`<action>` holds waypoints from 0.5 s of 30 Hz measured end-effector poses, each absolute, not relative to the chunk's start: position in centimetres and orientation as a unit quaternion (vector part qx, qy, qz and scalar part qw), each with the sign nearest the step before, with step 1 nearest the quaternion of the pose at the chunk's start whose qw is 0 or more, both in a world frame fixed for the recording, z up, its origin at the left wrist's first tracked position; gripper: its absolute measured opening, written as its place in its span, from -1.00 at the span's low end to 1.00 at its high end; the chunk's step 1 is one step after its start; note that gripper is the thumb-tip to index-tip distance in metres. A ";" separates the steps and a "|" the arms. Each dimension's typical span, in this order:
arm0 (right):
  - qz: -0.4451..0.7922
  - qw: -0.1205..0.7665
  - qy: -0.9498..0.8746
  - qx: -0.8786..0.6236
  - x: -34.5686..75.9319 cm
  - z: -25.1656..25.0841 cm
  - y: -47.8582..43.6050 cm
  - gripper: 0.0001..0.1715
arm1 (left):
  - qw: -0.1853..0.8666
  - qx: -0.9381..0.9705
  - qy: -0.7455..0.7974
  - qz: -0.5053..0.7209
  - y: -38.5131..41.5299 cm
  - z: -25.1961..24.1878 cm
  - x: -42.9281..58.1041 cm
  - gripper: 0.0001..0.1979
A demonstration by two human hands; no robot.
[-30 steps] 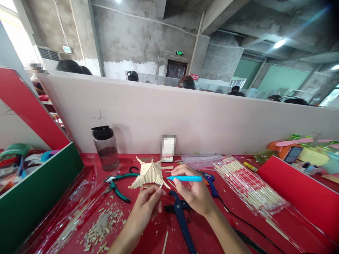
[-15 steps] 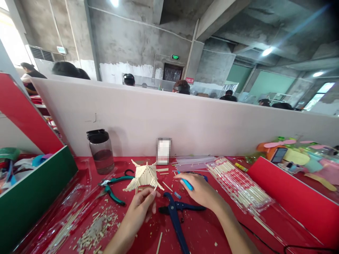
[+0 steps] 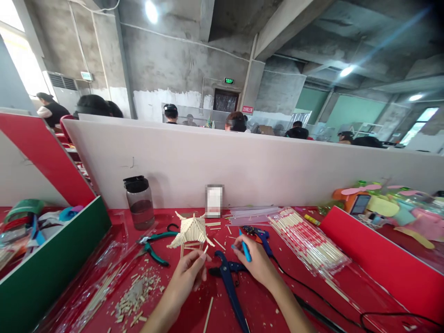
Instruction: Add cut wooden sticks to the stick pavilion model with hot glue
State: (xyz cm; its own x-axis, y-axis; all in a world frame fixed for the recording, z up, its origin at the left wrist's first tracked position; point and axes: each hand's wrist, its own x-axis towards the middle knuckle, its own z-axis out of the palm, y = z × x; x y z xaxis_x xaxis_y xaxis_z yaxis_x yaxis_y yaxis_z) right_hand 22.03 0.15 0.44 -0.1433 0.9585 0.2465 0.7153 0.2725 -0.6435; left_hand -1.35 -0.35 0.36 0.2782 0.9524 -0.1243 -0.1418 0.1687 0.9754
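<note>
My left hand [image 3: 189, 270] pinches a short wooden stick [image 3: 206, 249] between thumb and forefinger. Just beyond it stands a small pavilion model [image 3: 192, 230] built of pale sticks, with a pointed roof on legs. In my right hand [image 3: 255, 256] a blue pen [image 3: 244, 246] leans back between the fingers. A small blue piece [image 3: 234, 247], its kind unclear, shows at those fingertips. Between and below the hands lies a dark blue pipe cutter [image 3: 229, 282]. A blue glue gun [image 3: 262, 236] rests behind my right hand.
Green-handled pliers [image 3: 154, 254] and stick offcuts [image 3: 137, 296] lie to the left, near a water bottle [image 3: 139, 203]. Bagged sticks [image 3: 308, 240] lie to the right, beside a red divider [image 3: 381, 259]. A green divider [image 3: 58, 268] borders the left. Black cable crosses the lower right.
My right hand has drawn back slightly toward me, uncovering the glue gun. The small blue piece has left the table and is at its fingertips. My left hand still pinches the stick.
</note>
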 end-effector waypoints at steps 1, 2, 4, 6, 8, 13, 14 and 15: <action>0.223 0.350 -0.722 -0.553 21.7 1.0 -0.8 -0.88 | 0.637 0.482 0.424 0.427 -0.8 0.3 -1.3 -0.42; 0.246 0.377 -0.714 -0.536 21.1 1.4 -2.0 -0.86 | 0.635 0.483 0.427 0.426 -1.3 0.4 -1.2 -0.42; 0.282 0.410 -0.697 -0.516 19.8 1.8 -4.2 -0.84 | 0.630 0.481 0.435 0.427 -2.3 0.7 -0.9 -0.44; 0.301 0.442 -0.678 -0.504 18.3 1.5 -6.1 -0.83 | 0.629 0.469 0.443 0.434 -3.6 1.2 -0.6 -0.46; 0.329 0.471 -0.654 -0.491 17.2 0.8 -7.4 -0.82 | 0.633 0.453 0.445 0.442 -4.9 1.6 -0.2 -0.48; 0.360 0.485 -0.646 -0.467 15.9 -0.6 -8.5 -0.77 | 0.632 0.426 0.442 0.474 -7.3 0.8 0.4 -0.44; 0.362 0.485 -0.645 -0.466 15.9 -0.6 -8.6 -0.76 | 0.625 0.424 0.442 0.485 -7.5 0.5 0.4 -0.43; 0.362 0.484 -0.647 -0.464 15.8 -0.5 -8.8 -0.75 | 0.614 0.432 0.441 0.492 -7.6 0.3 0.4 -0.43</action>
